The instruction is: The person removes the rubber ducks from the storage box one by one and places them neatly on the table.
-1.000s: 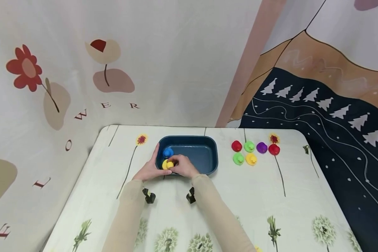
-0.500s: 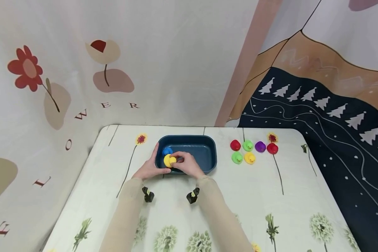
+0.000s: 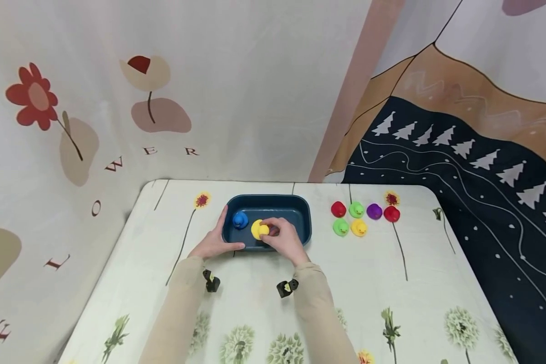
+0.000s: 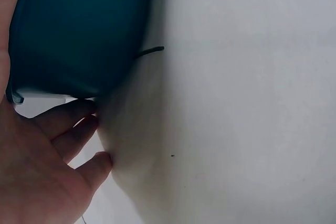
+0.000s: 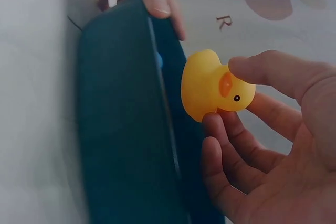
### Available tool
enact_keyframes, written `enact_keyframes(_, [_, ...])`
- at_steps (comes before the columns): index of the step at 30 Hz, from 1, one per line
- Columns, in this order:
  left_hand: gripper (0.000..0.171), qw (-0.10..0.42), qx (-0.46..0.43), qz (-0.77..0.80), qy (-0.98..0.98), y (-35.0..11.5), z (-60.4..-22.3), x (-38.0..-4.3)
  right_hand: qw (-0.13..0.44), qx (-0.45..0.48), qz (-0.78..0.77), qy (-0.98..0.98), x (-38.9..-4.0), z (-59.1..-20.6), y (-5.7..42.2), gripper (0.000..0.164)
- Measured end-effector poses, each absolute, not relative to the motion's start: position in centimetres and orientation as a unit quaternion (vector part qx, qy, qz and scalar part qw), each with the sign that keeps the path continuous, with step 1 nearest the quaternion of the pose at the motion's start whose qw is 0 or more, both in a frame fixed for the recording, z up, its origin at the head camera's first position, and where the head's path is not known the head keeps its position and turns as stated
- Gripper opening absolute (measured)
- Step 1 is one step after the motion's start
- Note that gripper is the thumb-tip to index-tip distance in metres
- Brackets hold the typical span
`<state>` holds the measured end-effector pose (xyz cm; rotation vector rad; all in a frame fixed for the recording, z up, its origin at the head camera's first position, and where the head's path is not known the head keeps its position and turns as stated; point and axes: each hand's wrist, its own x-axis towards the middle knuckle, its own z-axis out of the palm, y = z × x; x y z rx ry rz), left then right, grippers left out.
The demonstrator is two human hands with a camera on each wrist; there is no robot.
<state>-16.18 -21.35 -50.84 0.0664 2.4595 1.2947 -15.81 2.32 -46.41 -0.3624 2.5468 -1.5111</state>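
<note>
My right hand (image 3: 285, 240) pinches a yellow rubber duck (image 3: 258, 229) between thumb and fingers, over the inside of a dark blue rectangular tub (image 3: 306, 222). In the right wrist view the yellow duck (image 5: 202, 85) is tipped on its side, its orange bill and one eye showing, above the tub's rim (image 5: 167, 114). A blue duck (image 3: 240, 220) sits in the tub's left end. My left hand (image 3: 215, 243) holds that end, its thumb along the front rim. From the left wrist, the left hand's (image 4: 42, 166) fingers appear beside the tub's wall (image 4: 79, 35).
Right of the tub several ducks stand in two loose rows: red (image 3: 338, 209), green (image 3: 357, 209), purple (image 3: 374, 211) and another red (image 3: 392, 214) behind, green (image 3: 340, 227) and yellow (image 3: 359, 227) in front. A flower-print cloth (image 3: 255, 308) covers the table.
My right hand has moved rightward inside the tub with the yellow duck, away from the blue duck. The left hand has stayed at the tub's left end.
</note>
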Motion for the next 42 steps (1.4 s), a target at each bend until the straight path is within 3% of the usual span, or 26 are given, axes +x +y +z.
enact_keyframes(25, [0.118,0.169,0.042,0.46,0.871,-22.0,-50.9,-16.3,0.012,-0.05,-0.535,0.843,-15.8,-45.5,8.4,0.031])
enact_keyframes(42, [0.119,0.168,0.047,0.461,0.87,-21.7,-51.2,-16.3,0.016,0.029,-0.552,0.833,-15.4,-46.7,13.8,0.035])
